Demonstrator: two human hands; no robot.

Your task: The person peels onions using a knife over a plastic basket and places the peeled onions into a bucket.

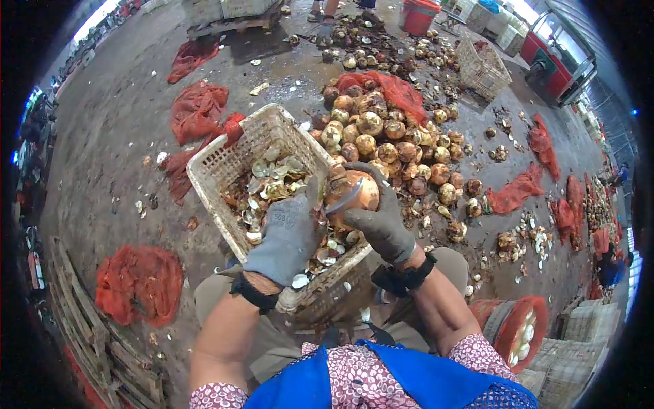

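My left hand (285, 228), in a grey glove, is closed around a knife whose handle is hidden by the fingers. The curved knife blade (346, 196) lies across the face of a large brown onion (368, 193). Wrapped round that onion from the right is my gloved right hand (387, 221). Both hands are above the near right part of a white plastic crate (216, 204), which holds onion skins and cut pieces (274, 178). Just beyond the crate rises a big pile of onions (388, 140), partly under a red net bag (395, 94).
Red net bags (139, 283) lie about the floor. A wooden pallet (102, 334) is at lower left. A net-lined bucket (514, 330) with peeled onions stands at lower right. Farther off are another crate (482, 71), a red bucket (419, 17) and a red vehicle (555, 61).
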